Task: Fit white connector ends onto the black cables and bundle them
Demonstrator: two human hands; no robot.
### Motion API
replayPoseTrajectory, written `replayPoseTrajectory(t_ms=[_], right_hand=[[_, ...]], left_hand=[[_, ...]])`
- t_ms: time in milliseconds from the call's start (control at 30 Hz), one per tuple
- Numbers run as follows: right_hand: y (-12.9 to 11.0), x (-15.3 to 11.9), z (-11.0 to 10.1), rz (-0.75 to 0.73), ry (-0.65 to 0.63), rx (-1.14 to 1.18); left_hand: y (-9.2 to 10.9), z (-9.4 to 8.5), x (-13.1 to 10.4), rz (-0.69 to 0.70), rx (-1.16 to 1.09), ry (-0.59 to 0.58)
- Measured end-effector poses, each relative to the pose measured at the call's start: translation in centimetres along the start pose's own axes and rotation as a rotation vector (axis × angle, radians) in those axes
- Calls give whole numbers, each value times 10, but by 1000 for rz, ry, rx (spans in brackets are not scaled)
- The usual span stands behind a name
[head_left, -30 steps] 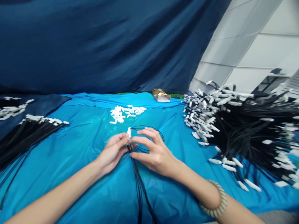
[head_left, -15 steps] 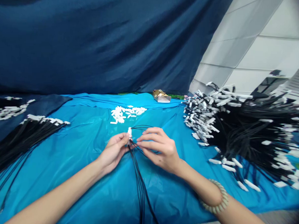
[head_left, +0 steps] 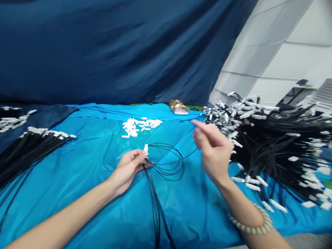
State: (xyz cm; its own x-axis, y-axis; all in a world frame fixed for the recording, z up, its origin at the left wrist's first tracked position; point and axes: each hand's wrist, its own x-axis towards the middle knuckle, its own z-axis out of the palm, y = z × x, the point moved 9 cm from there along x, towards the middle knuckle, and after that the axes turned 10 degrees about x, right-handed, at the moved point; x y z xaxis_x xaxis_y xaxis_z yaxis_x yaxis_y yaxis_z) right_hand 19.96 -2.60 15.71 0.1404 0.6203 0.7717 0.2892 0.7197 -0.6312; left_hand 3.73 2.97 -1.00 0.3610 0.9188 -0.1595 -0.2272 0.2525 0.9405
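Near the middle, my left hand (head_left: pixel 128 169) is closed, pinching a small white plastic connector (head_left: pixel 146 148) between thumb and fingers. Several thin black wires (head_left: pixel 157 208) hang down from it toward the front edge. Other wires form loose loops (head_left: pixel 183 165) to the right of the connector. My right hand (head_left: pixel 215 152) is raised to the right of these loops, its fingers closed. One black wire (head_left: pixel 191 154) runs from the loops up into it. The wire's end is hidden inside the hand.
Loose white connectors (head_left: pixel 133 126) lie in a pile behind my hands. A bundle of black wires (head_left: pixel 24 147) with white ends lies at left. A large heap of similar wire harnesses (head_left: pixel 266 143) fills the right side. A small open box (head_left: pixel 179 107) stands at the back on blue sheeting (head_left: pixel 97 195).
My right hand has moved away from the connector, to the right and up, drawing a wire with it. The loops have come into view. My left hand has stayed almost in place.
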Motion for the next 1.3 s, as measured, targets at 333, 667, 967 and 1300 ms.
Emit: replayPoseTrajectory(t_ms=[333,667,967,1300], right_hand=[[-1,-45,66,-280,-499,-426],[-6,-45,64,-299,-431,-445],[-6,-42,63,-268,-385,-434],[-7,-43,65,-247,-415,-430]], left_hand=[[9,8,-6,55,-13,-65],[10,11,-8,57,17,-90],[16,12,-10,86,44,-76],[17,8,-10,136,168,-53]])
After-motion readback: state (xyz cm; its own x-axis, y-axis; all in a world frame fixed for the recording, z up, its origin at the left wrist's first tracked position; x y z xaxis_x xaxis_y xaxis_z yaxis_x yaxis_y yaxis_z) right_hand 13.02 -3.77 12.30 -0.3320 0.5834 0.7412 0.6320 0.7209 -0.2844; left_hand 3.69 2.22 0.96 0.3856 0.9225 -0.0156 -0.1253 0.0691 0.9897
